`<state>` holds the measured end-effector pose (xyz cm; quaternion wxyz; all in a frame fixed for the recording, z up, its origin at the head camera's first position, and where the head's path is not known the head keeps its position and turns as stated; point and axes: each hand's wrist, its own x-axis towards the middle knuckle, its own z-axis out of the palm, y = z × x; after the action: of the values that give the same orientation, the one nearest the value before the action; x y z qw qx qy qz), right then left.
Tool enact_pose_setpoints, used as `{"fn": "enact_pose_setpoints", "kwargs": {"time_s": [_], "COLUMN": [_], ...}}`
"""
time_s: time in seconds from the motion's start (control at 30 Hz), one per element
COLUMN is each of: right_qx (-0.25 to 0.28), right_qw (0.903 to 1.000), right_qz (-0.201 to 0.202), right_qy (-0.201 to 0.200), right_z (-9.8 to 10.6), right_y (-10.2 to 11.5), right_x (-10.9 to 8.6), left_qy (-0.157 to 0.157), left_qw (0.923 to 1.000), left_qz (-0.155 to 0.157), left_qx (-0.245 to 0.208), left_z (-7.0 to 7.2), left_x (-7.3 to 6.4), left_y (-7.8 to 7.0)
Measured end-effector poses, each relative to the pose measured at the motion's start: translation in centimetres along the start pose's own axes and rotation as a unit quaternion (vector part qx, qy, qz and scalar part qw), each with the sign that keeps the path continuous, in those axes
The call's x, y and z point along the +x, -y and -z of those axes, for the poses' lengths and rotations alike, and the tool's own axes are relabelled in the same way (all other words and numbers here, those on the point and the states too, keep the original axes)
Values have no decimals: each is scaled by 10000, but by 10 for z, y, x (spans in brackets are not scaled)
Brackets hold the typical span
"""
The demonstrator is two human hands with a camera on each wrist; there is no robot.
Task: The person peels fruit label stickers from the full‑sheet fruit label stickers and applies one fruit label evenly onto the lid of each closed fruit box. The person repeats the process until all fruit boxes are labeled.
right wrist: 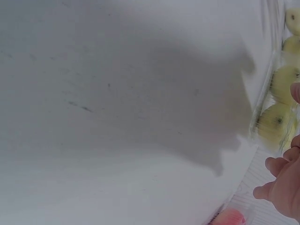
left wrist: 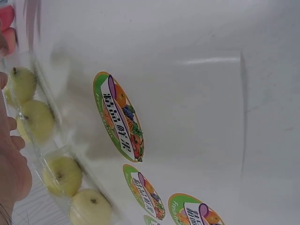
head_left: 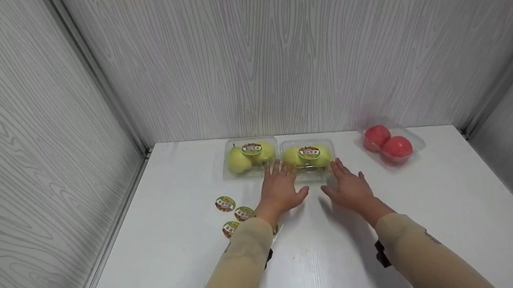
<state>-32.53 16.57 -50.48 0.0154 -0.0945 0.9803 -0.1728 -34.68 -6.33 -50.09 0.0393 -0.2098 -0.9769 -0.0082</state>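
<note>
My left hand [head_left: 279,191] is spread, its fingertips at the near left corner of a clear plastic box [head_left: 308,176] of yellow-green pears. A round fruit label [head_left: 309,152] sits on that box's lid. On the other side my right hand [head_left: 354,188] reaches to the same box's right edge with its fingers extended. Another clear box [head_left: 226,171] of pears, also bearing a label [head_left: 252,149], stands just left of it. In the right wrist view, fingers [right wrist: 276,166] overlap the end of the pear box. Neither hand grips anything.
At the right, an open clear box [head_left: 416,141] holds two red round fruits [head_left: 396,148]. Several round stickers [head_left: 225,204] lie on a backing sheet [left wrist: 201,108] partly under the left forearm. Grey wood-grain panels [head_left: 247,59] enclose the white table [head_left: 167,244] at the back and sides.
</note>
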Motion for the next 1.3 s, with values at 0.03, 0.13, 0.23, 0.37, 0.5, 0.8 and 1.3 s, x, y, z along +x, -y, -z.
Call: {"fn": "enact_pose_setpoints", "kwargs": {"time_s": [0.03, 0.13, 0.23, 0.37, 0.5, 0.8, 1.3], "right_qx": [5, 54, 62, 87, 57, 59, -38], "right_qw": [10000, 9999, 9998, 9997, 9997, 9996, 9995], "right_qz": [-17, -63, -111, -129, -104, -142, -144], "right_qy": [33, 87, 167, 198, 198, 244, 285], "right_z": [0, 0, 1, 1, 2, 5, 6], "right_y": [0, -1, -2, -2, -2, -2, -6], "right_x": [1, 6, 10, 14, 17, 22, 29], "left_qy": [-37, -125, -184, -260, -197, 52, 66], "left_qw": [10000, 9999, 9997, 9995, 9996, 9994, 9994], "left_qz": [2, 11, 7, -16, 0, 106, 129], "left_qx": [-14, -79, -149, -187, -209, -333, -301], "left_z": [-1, -2, -2, -4, -5, -3, -4], "left_x": [1, 5, 8, 11, 14, 19, 24], "left_y": [0, 1, 3, 6, 6, 6, 5]}}
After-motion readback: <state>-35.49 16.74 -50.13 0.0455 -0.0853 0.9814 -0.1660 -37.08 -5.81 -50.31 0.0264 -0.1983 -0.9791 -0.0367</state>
